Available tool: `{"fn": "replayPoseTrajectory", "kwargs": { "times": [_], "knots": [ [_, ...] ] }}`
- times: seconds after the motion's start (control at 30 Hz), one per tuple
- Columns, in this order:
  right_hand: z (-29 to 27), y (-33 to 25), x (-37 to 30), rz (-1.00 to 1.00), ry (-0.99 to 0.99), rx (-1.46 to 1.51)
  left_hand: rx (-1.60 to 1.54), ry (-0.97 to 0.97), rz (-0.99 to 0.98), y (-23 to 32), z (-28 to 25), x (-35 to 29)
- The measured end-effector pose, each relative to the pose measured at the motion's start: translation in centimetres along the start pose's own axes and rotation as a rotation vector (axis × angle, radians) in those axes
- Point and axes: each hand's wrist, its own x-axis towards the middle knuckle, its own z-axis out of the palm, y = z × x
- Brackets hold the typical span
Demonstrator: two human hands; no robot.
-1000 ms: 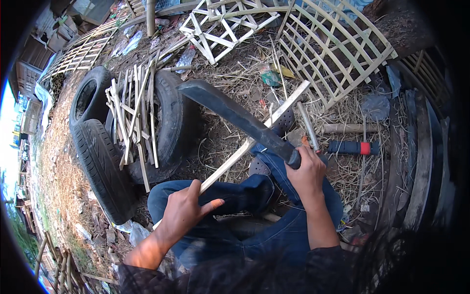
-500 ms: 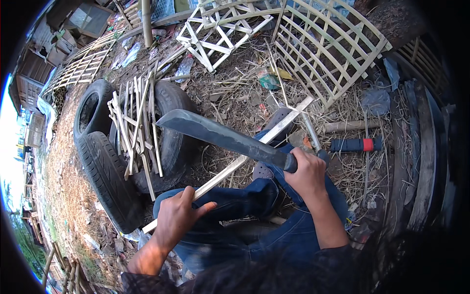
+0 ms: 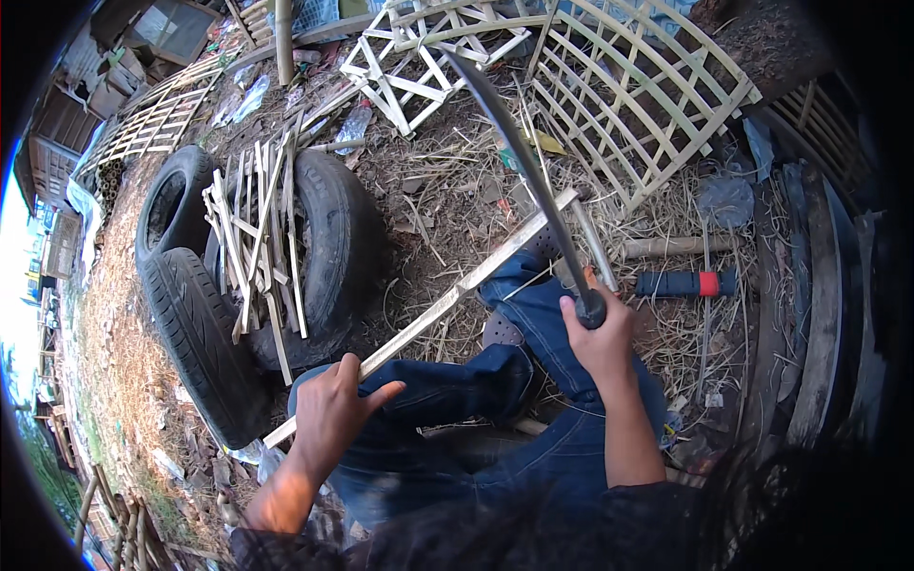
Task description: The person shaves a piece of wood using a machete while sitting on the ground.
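Note:
My left hand (image 3: 333, 404) is closed around the near end of a long pale bamboo strip (image 3: 447, 301), thumb stretched out along the right. The strip slants up and away across my jeans, its far end beside my shoe. In my right hand (image 3: 602, 333) is a machete (image 3: 529, 162) with a dark handle, fingers wrapped round it. Its long dark blade points up and away, crossing above the strip's far end without clearly touching it. A metal-coloured rod (image 3: 596, 238) stands close to the strip's far end.
Split bamboo pieces (image 3: 255, 243) are piled between worn tyres (image 3: 328, 228) on the left. Woven bamboo lattices (image 3: 647, 86) lie at the far side. A black cylinder with a red band (image 3: 687, 284) rests right of my right hand. Shavings (image 3: 666, 362) litter the ground.
The machete has swung from pointing left to pointing up and away, as my right hand turned and dropped slightly. My left hand keeps its hold on the bamboo strip.

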Motion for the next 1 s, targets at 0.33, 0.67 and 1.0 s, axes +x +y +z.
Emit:
{"fn": "replayPoseTrajectory", "kwargs": {
  "times": [0.33, 0.67, 1.0],
  "knots": [
    [1.5, 0.6, -1.0, -0.132, -0.23, -0.227, -0.306, -0.105, -0.112, 3.9, -1.0, -1.1],
    [-0.7, 1.9, 1.1, -0.233, -0.116, -0.421, -0.251, -0.114, -0.069, 2.2, -2.1, -1.0],
    [-1.9, 2.9, 3.7, -0.011, -0.006, -0.607, 0.056, -0.083, -0.041, -3.6, -4.2, -3.7]
  ]
}}
